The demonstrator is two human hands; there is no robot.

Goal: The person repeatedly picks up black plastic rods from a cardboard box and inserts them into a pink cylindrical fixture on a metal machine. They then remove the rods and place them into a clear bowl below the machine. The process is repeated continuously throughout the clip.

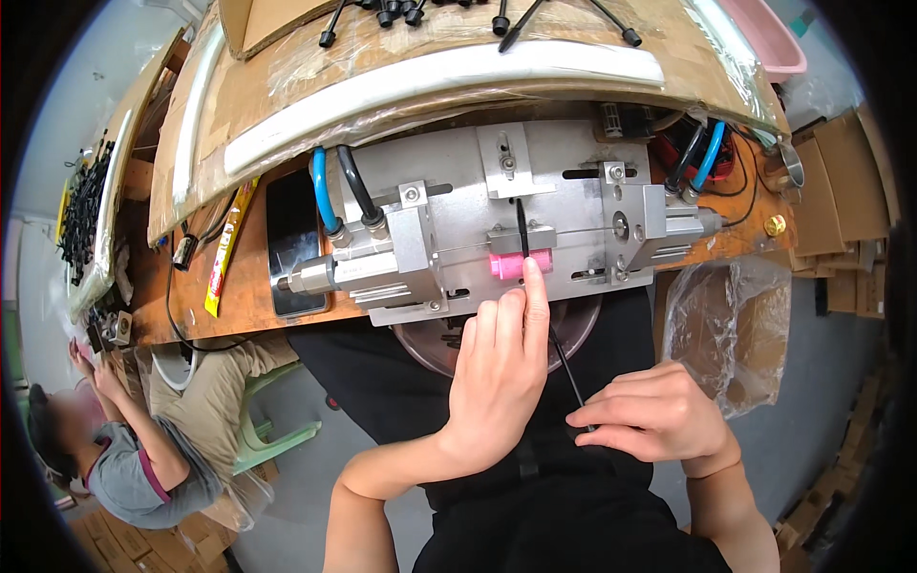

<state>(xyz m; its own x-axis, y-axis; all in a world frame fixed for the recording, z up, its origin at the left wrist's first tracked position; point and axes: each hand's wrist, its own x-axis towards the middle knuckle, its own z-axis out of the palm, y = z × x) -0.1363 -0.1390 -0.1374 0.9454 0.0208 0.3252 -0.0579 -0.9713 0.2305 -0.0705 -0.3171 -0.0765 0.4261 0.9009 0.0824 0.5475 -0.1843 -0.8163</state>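
Observation:
A thin black rod [567, 369] slants up from my right hand, passes behind my left index finger, and seems to continue as the black piece lying on the metal fixture [382, 143]. My right hand [659, 413] is closed in a pinch around its lower end. With the index finger stretched out, my left hand [499, 368] presses down at the pink block [508, 265] in the fixture's middle. Its other fingers are extended and hold nothing visible. Behind the pink block stands a small grey metal block [506, 237]. Pneumatic clamps flank both, left [382, 272] and right [659, 224].
A cardboard shelf [382, 91] above the fixture carries several black rods [387, 14]. Blue and black hoses [325, 191] rise from the clamps. A dark phone [294, 244] and yellow packet [229, 248] lie left. A bowl [573, 329] sits below. Another person [158, 458] sits far left.

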